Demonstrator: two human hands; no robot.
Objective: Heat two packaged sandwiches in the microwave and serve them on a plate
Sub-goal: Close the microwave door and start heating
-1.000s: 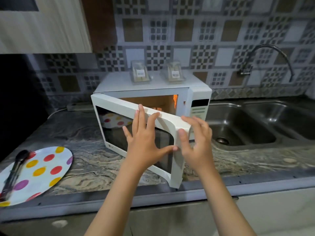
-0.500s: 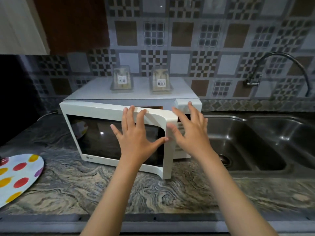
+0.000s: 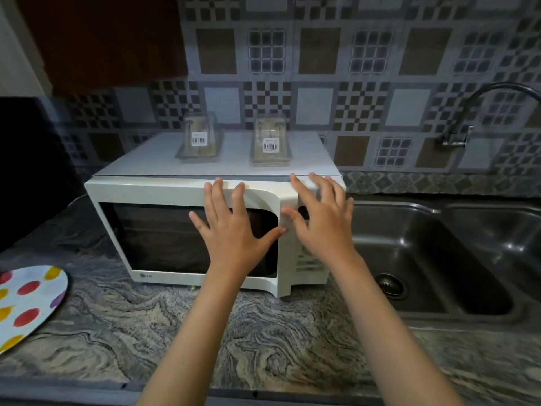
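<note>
Both hands are spread flat on the white microwave [image 3: 187, 230]: left hand [image 3: 234, 230] on the door glass, right hand [image 3: 325, 227] over the control panel. Two packaged sandwiches [image 3: 199, 139] [image 3: 270, 143] sit on its top, and the dotted plate [image 3: 26, 303] is on the tabletop [image 3: 263, 341], well to the left.

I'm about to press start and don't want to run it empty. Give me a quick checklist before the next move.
1. Microwave door shut: ok, flush with the body.
2. Sandwiches inside: not ok; left pack and right pack sit on top of the oven.
3. Left hand free: ok, flat on the door.
4. Right hand free: ok, over the controls.
5. Spotted plate ready on the counter: ok.
6. Power connected: cannot tell.
</note>
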